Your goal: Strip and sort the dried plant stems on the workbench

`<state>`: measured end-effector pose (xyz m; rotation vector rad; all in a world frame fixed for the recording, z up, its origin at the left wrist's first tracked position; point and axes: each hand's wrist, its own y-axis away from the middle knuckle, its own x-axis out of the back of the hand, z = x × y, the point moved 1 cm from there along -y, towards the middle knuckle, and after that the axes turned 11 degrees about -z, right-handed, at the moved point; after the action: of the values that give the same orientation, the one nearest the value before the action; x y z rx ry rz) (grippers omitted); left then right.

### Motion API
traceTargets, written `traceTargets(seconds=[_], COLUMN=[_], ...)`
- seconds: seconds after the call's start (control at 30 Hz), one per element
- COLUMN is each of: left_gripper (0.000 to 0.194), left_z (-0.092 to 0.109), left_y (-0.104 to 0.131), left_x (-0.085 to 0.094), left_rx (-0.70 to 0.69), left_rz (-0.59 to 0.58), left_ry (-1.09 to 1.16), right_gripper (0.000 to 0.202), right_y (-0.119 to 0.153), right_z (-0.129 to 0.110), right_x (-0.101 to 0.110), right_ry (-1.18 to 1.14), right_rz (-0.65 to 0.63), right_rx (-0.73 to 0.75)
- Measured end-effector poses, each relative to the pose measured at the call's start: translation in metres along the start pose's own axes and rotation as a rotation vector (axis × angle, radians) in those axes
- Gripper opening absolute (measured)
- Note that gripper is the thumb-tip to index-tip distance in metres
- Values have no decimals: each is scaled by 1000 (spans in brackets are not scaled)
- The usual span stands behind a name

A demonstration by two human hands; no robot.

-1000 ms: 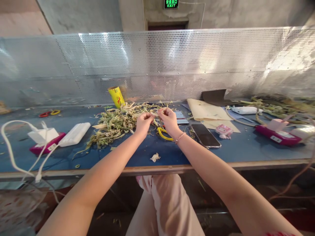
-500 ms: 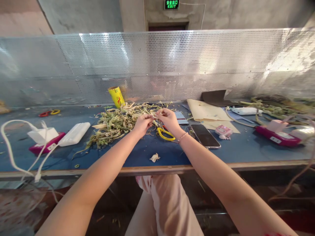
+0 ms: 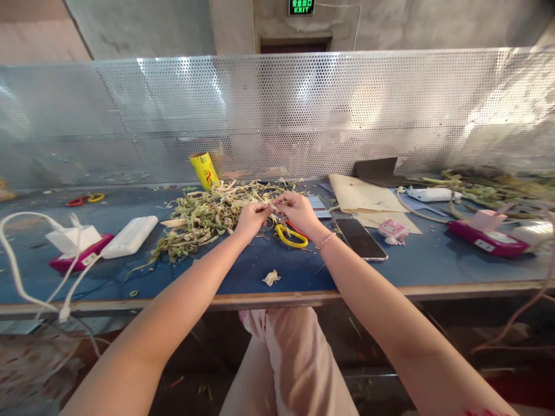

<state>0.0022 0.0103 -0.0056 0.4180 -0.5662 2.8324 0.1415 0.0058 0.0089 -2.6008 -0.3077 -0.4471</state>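
Note:
My left hand (image 3: 253, 219) and my right hand (image 3: 296, 210) meet fingertip to fingertip above the blue table. Both are closed in a pinch on something small and pale, too small to make out. Just left of and behind them lies a heap of dried, pale green plant strips (image 3: 203, 211). Scissors with yellow and red handles (image 3: 292, 237) lie below my right hand, their blades partly hidden by it. Nearer the table's front edge sits a crumpled pale scrap (image 3: 272, 278).
A yellow tube (image 3: 204, 171) stands tilted behind the heap. Right of my hands lie a black phone (image 3: 362, 239), a pink case (image 3: 393, 230) and beige paper (image 3: 364, 195). White power bank (image 3: 131, 237) and cables are at left. A perforated metal screen (image 3: 243, 115) closes the back.
My right hand and wrist have shifted slightly right, baring the scissors' red handle. Both hands stay pinched together.

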Motion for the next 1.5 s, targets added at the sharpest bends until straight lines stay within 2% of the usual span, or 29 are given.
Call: traceTargets(seconds=[0.23,0.4,0.5,0.63,0.8,0.97,1.07,1.27,1.5], left_gripper=[18,6,4,5,1,16,23,23,12], left_z=[-1,5,10,11,8,6,7,6,-2], left_y=[-1,-1,0,0,0,0,1,1,0], left_x=[0,-1,-2,-3,-3,1,3,2,0], left_rx=[64,119,129,102,87,55,24,35,106], left_rz=[-49,-32,-27,-2,-10,10,13,-3,3], left_ry=[109,369,427,411,383,-15,-123,-95,69], right_gripper=[16,19,19,17,17,16,14,10,15], right_y=[0,-2,-3,-4,-4,-3,-2,-1,-1], right_z=[4,7,8,9,6,5,5,6,8], right_x=[-1,-5,-7,-7,-8,-7,-6,-6,-9], right_ry=[-1,32,1,-40,-120,20,72,27,24], right_rz=[-94,-26,-5,10,-23,1,15,4,-116], right_rx=[45,67,91,98,23,10,33,17,25])
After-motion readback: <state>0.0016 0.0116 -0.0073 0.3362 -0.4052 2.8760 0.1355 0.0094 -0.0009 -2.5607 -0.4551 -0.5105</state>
